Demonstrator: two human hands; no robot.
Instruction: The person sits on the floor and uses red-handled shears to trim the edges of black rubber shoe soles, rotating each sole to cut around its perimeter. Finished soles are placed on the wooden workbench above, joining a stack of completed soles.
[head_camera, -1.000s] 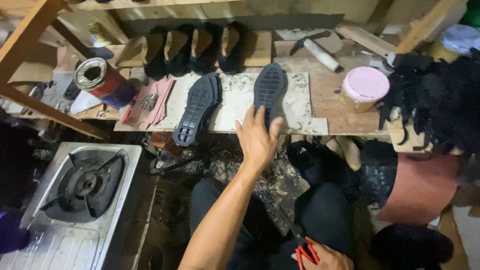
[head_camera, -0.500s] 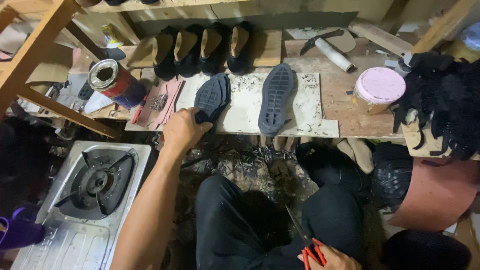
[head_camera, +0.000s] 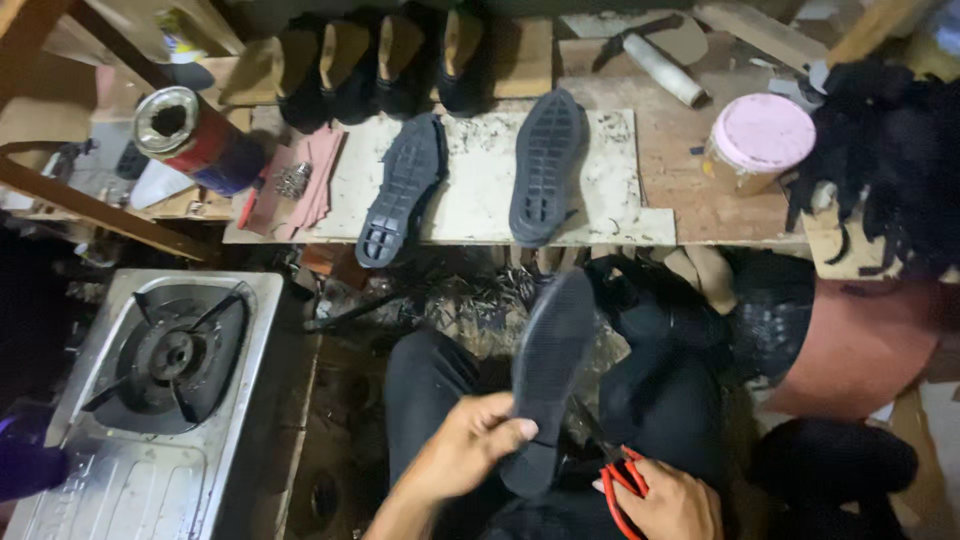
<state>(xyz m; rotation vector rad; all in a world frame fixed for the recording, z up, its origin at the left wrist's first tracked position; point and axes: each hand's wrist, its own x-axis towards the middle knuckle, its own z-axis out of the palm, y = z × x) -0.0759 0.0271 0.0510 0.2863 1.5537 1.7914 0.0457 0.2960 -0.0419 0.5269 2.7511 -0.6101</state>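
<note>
Your left hand (head_camera: 462, 452) is pinching a dark shoe sole (head_camera: 545, 375), its long axis pointing up toward the workbench (head_camera: 690, 190); your right hand (head_camera: 665, 500), partly cut off, is gripping red-handled scissors (head_camera: 618, 478).

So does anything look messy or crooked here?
Yes. The left sole on the board lies slanted with its heel poking over the front edge, while the other sole sits straighter. Dark scraps litter the floor below. The can lies tipped on its side.
</note>
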